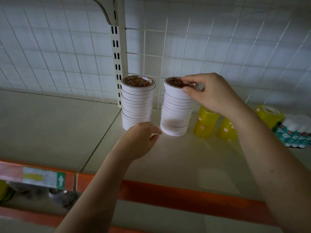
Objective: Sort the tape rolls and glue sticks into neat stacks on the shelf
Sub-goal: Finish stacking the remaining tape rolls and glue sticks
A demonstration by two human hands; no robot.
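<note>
Cream shelf (50, 125), right hand (210, 93) fingers pinching top tape roll (175, 84) — left hand (139, 140) relaxed, holding nothing

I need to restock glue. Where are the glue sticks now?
In the head view, the glue sticks sit at the shelf's far right edge, beside the yellow tape rolls.

Two white tape stacks (137, 103) (176, 108), three yellow tape stacks (205, 122) (226, 130) (269, 115), one glue-stick bundle (296, 132) right of the hands.

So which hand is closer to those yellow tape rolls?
The right hand. It grips the top of the right white stack, just above the yellow tape rolls. The left hand is beyond that stack, by the left one.
</note>
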